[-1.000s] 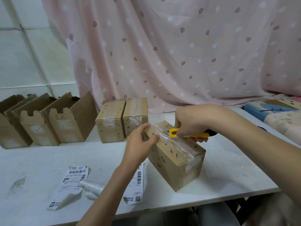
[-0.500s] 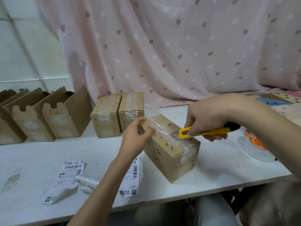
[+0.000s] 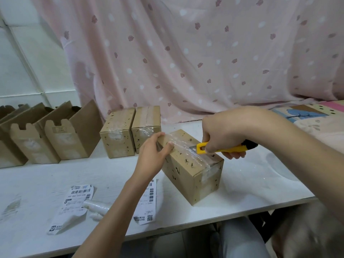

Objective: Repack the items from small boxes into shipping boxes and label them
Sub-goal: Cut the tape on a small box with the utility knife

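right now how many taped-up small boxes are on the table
3: one taped box under the left hand and the yellow knife, and two more side by side behind it by the curtain. None seem hidden.

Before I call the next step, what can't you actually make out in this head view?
- Contents of the taped box: sealed cardboard hides them.
- Tip of the yellow knife blade: lost in glare on the clear tape, so cut depth is unknown.
- Label text: partly under the left hand forearm, print too small.
- Open boxes at left: cut by the frame edge, insides unseen.
- Right hand covers the knife's slider.
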Demonstrator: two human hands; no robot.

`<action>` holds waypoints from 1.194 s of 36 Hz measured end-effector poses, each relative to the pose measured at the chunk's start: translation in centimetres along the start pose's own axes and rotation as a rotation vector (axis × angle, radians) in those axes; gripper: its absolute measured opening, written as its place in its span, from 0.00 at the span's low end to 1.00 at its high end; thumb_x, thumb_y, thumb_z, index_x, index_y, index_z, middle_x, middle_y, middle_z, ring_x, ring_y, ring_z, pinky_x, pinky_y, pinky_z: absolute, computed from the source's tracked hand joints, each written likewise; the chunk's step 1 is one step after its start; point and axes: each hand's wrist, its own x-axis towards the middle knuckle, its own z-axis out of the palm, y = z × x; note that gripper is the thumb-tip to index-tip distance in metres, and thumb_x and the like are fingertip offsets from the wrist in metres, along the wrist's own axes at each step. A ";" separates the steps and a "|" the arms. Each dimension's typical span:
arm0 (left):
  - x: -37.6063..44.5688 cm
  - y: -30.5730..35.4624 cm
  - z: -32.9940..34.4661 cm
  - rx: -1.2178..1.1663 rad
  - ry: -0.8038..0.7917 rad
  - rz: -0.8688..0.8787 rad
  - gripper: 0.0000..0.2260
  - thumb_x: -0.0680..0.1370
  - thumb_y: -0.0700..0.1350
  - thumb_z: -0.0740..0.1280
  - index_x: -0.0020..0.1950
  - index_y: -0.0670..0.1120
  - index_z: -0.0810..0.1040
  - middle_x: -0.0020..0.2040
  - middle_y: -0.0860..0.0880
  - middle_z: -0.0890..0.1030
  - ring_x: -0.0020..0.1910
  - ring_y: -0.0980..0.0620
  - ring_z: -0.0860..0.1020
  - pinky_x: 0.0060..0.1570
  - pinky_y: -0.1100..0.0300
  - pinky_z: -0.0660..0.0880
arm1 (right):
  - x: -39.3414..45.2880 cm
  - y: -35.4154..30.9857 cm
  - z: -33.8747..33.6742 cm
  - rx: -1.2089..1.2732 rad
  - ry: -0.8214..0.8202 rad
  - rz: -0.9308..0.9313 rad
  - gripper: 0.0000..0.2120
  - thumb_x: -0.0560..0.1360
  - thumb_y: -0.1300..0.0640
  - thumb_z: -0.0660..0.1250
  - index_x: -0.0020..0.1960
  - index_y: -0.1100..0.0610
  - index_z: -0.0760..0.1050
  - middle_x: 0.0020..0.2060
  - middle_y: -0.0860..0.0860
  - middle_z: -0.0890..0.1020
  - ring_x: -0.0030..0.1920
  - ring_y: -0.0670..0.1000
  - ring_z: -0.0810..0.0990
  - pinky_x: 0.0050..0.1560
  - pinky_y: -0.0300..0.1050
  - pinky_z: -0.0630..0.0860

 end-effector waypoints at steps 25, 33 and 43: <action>-0.2 0.6 0.1 0.147 0.057 0.103 0.26 0.81 0.62 0.60 0.75 0.50 0.70 0.71 0.50 0.72 0.70 0.50 0.69 0.68 0.54 0.66 | 0.2 1.0 1.1 0.053 -0.055 0.012 0.14 0.79 0.55 0.64 0.48 0.65 0.83 0.35 0.56 0.86 0.24 0.51 0.80 0.24 0.37 0.75; -4.7 3.2 0.4 0.446 -0.250 0.365 0.49 0.67 0.79 0.60 0.81 0.55 0.55 0.80 0.58 0.54 0.80 0.53 0.49 0.79 0.49 0.53 | 0.3 1.4 0.5 0.068 -0.033 0.005 0.12 0.77 0.57 0.65 0.48 0.65 0.83 0.35 0.56 0.86 0.25 0.52 0.80 0.26 0.40 0.77; -3.8 2.0 2.0 0.495 -0.152 0.444 0.44 0.68 0.74 0.60 0.78 0.51 0.61 0.77 0.57 0.61 0.79 0.54 0.55 0.80 0.54 0.48 | -0.6 1.1 0.5 0.010 -0.004 0.036 0.13 0.78 0.57 0.63 0.47 0.66 0.81 0.27 0.53 0.83 0.22 0.50 0.79 0.28 0.39 0.77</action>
